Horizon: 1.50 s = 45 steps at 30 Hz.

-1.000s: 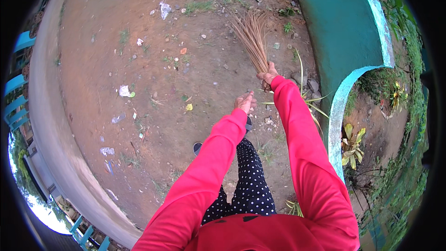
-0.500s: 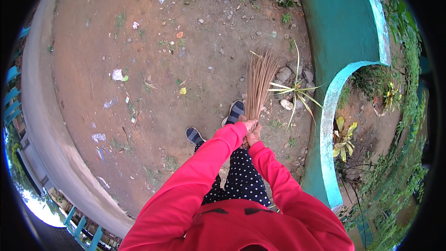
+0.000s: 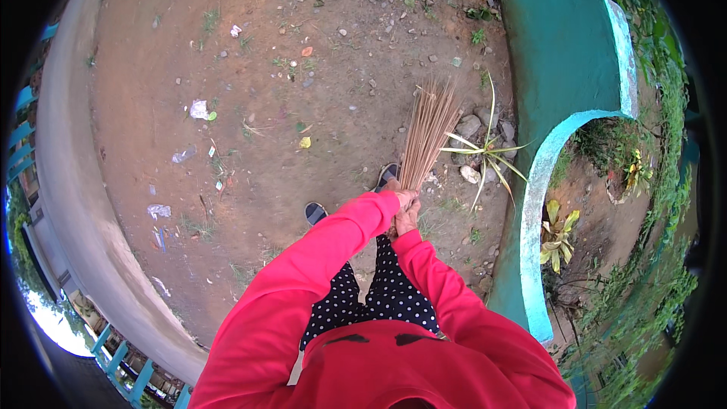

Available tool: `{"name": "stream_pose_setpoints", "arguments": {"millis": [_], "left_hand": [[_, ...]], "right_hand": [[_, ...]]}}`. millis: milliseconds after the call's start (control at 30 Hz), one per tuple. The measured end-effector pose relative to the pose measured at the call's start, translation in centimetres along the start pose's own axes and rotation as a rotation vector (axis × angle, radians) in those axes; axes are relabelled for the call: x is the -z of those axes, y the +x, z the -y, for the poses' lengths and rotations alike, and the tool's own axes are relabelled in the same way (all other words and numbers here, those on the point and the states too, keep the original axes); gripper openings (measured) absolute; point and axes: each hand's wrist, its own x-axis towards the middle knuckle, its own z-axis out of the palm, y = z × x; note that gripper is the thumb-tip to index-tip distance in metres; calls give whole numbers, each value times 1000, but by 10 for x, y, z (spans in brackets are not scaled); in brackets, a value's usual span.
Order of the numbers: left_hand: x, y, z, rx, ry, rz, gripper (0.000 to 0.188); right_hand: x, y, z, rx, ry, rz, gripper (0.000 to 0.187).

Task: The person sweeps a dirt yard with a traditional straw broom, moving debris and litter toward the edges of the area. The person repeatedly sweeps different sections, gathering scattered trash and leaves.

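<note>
A stick broom [image 3: 429,132], a bundle of thin brown sticks, points away from me with its loose ends spread over the dirt. My left hand [image 3: 405,198] is closed round its bound end. Just nearer to me, my right hand [image 3: 408,216] also grips the bundle, the two hands touching. The broom's very end is mostly covered by my fingers. To the right of the sticks grows a spiky yellow-green plant [image 3: 488,150], ringed by stones [image 3: 468,127].
A green wall [image 3: 556,53] with a pale curved edge runs along the right. Plastic litter [image 3: 199,110], a yellow scrap [image 3: 304,142] and pebbles lie on the dirt ground [image 3: 257,60]. A concrete strip [image 3: 68,144] curves along the left. My shoes [image 3: 315,213] stand close to the broom.
The broom has tilted slightly, its spread end leaning more to the right. Both hands keep their hold. The view has shifted a little, and my feet sit further under my arms.
</note>
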Motion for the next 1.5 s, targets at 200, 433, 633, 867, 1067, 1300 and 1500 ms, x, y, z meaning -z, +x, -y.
{"name": "stream_pose_setpoints", "arguments": {"millis": [200, 433, 633, 867, 1067, 1300, 1500], "left_hand": [[15, 32, -16, -137, -156, -229, 46], [18, 0, -10, -319, -248, -271, 55], [60, 59, -6, 10, -464, 3, 40], [59, 14, 21, -242, -686, -724, 55], [37, -28, 78, 342, -827, -576, 58], [68, 52, 45, 316, -830, -52, 54], [96, 38, 38, -356, -1087, -308, 54]], "right_hand": [[-11, 68, 14, -29, -128, 440, 66], [-6, 40, 22, 300, -464, 397, 71], [-66, 77, 1, -5, -375, 316, 60], [-71, 68, 26, -5, -488, 1039, 69], [-47, 35, -3, -450, -850, 1174, 63], [-97, 67, 34, -667, -1030, 590, 61], [-114, 55, 18, 265, -993, 934, 63]]}}
